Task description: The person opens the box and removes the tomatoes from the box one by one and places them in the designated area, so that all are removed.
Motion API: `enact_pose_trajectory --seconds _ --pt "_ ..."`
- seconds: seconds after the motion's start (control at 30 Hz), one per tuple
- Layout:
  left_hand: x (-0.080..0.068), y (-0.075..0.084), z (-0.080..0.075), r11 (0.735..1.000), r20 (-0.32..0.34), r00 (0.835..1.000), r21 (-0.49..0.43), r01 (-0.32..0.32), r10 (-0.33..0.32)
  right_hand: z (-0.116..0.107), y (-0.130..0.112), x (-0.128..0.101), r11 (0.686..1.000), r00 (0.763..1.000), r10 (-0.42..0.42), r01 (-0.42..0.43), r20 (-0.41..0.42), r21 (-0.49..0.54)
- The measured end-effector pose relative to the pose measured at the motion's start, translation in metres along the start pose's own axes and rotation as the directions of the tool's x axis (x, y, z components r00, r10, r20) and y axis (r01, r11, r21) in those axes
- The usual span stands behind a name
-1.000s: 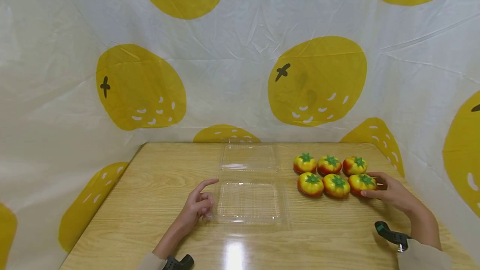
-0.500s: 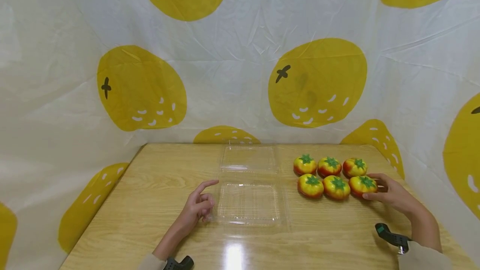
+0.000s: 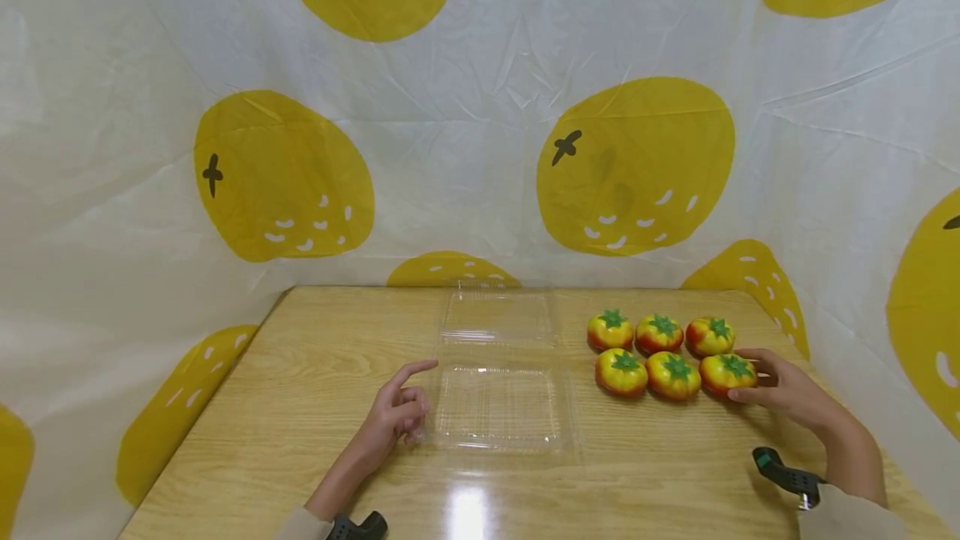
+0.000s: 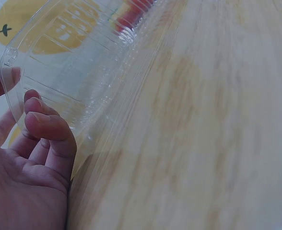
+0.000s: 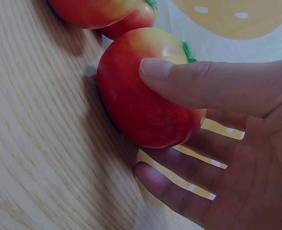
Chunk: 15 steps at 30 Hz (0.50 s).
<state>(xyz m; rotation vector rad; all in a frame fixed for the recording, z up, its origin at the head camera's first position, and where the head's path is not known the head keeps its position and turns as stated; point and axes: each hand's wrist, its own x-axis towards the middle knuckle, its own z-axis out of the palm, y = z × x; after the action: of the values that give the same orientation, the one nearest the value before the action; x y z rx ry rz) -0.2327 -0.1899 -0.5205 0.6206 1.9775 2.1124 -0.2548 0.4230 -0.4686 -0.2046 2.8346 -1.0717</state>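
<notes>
Surface: light wooden table (image 3: 315, 407) with visible grain and a glossy reflection near the front edge, enclosed on three sides by a white cloth backdrop (image 3: 465, 148) printed with large yellow fruit shapes. Item in hand: one toy tomato (image 3: 726, 372), red-and-yellow with a green calyx, the right-hand end of the near row, resting on the table; the right hand (image 3: 787, 390) pinches it, thumb (image 5: 203, 84) laid across its near face and the other fingers (image 5: 179, 191) spread behind and under its far side, in contact. Adjacent stock: five further toy tomatoes (image 3: 645, 348), making two rows of three with the gripped one; the neighbour in the near row sits just beside the gripped piece, and the back row stands close behind it. Centre of table: clear plastic clamshell container (image 3: 498, 402), lying open, tray section nearer the person and lid section beyond it, well apart from the tomatoes. The left hand (image 3: 393, 415) rests on the table at the tray's left edge, forefinger extended, the remaining fingers (image 4: 45, 124) loosely curled against the plastic rim, gripping nothing. Black wrist-mounted devices (image 3: 783, 473) show at both forearms.
</notes>
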Motion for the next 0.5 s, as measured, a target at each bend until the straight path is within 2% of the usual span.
enact_pose_trajectory --seconds 0.5 --pt "0.0009 -0.0011 -0.0004 1.000 -0.001 1.000 0.000 -0.004 0.004 0.0012 0.0000 -0.0008 1.000 1.000 -0.001 0.001 -0.007 0.012"
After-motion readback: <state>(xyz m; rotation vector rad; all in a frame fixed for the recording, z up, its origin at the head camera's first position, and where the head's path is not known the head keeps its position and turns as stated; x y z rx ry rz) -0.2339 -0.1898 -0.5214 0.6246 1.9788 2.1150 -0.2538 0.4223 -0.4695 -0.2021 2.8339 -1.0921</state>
